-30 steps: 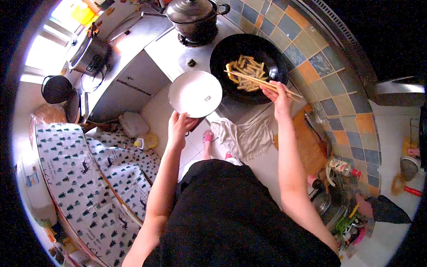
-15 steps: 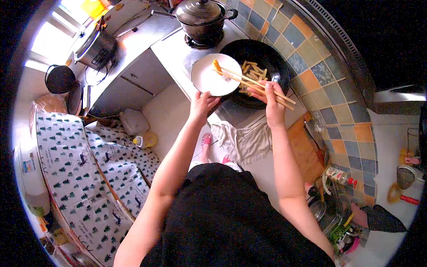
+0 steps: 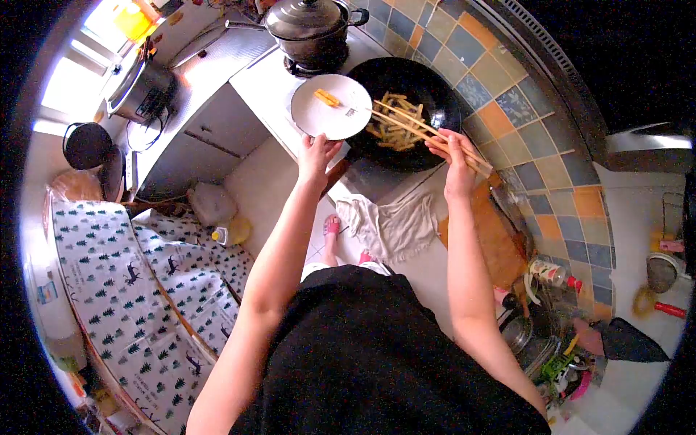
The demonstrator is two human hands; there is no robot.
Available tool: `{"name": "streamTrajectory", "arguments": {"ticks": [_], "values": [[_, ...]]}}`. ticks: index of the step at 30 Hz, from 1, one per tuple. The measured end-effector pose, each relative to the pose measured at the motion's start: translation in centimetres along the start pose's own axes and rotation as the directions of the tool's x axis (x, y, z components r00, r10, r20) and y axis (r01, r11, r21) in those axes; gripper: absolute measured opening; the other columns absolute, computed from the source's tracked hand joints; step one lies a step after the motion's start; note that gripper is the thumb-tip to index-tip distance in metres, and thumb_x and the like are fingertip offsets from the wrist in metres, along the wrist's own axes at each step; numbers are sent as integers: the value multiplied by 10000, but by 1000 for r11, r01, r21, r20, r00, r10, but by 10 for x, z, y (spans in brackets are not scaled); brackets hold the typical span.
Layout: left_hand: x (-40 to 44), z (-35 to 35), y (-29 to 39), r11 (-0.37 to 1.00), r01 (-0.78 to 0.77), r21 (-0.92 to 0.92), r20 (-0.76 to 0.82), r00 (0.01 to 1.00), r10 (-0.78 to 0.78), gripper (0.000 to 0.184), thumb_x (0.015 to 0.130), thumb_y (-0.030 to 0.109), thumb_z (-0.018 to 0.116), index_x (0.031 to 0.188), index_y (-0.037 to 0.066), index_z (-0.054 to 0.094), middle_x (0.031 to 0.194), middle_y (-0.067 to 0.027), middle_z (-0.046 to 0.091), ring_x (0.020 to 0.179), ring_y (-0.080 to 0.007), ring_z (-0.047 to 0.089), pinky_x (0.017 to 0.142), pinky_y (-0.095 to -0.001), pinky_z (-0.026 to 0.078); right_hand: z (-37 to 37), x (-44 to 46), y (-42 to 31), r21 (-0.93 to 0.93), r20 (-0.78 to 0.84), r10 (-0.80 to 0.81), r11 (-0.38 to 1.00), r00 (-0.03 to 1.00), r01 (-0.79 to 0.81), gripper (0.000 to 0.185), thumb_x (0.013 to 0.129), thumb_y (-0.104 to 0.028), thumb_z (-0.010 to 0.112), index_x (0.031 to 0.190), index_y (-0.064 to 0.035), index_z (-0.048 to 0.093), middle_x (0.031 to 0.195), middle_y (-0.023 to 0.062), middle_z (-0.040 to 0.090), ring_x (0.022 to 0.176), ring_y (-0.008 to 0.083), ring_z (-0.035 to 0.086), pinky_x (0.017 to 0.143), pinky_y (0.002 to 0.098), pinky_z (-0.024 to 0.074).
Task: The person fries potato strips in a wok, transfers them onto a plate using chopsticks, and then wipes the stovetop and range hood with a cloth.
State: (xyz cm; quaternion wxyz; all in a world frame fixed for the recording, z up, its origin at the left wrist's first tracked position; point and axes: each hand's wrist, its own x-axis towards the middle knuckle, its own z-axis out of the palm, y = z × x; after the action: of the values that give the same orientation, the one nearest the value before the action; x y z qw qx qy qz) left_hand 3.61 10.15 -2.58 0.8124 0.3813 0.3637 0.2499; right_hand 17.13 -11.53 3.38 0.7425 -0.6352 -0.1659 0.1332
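Left fingers (image 3: 307,143) pinch your plate (image 3: 310,118) beside the wok (image 3: 445,100), right fingers (image 3: 455,149) pinch chopsticks (image 3: 428,131) above it; tilting the plate could spill its strips (image 3: 327,98).

A second ago the plate (image 3: 319,122) was bare; now yellow strips (image 3: 326,97) lie on it, toward its far side. They look like two or so lying close together, though at this size the count is hard to make out. Half a second ago the tips of the chopsticks (image 3: 420,125) were over the plate with a strip beside them; now they have drawn back to its right rim, toward the wok (image 3: 444,85). The right hand (image 3: 455,152) has swung back to the right with them. The left hand (image 3: 317,156) has reached farther from the body than a second ago, bringing the plate forward so that it now covers the stove knob.
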Motion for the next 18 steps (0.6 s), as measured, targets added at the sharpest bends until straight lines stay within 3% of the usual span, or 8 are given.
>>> {"name": "streamTrajectory", "arguments": {"ticks": [4,11,18], "values": [[0,-3,2,999,17,37,-32,999,-15,240,880,66,422,1107,-5,393,991,-155,561,870,-236,607,772,-311,524,-14,8,1,92,-79,12,996,997,-5,321,935,-283,436,1009,9,548,901,132,622,769,218,645,677,274,527],[-5,-3,7,1000,-1,17,-33,999,2,258,887,72,423,1130,-7,389,1023,-165,553,894,-240,603,779,-319,527,-13,7,40,-82,65,134,988,989,-129,295,928,-271,471,1010,5,535,844,117,610,703,167,635,618,242,521],[-6,-10,1,1000,-22,-16,-53,998,21,267,878,91,464,1128,3,435,1023,-146,564,925,-254,603,782,-325,517,4,8,71,-91,66,69,994,995,-63,260,940,-240,448,980,8,516,873,110,607,707,178,639,616,246,521]]}}
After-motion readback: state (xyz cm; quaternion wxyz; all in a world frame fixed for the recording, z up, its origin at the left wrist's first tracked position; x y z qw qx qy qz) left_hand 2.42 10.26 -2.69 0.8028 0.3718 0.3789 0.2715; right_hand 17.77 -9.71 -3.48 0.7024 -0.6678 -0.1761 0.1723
